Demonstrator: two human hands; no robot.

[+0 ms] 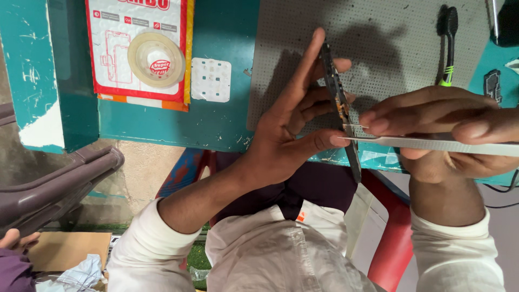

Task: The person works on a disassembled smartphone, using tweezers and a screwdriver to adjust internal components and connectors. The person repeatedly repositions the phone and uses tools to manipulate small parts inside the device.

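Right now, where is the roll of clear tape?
In the head view, the roll of clear tape lies upper left on a red-bordered package, beside a small white tray.

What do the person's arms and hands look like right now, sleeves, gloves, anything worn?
Both hands are bare: no gloves, and no rings or watch show on the left hand or the right hand. Both arms wear off-white long sleeves pushed up, the left sleeve bunched nearer the elbow, the right sleeve ending in a cuff just behind the wrist.
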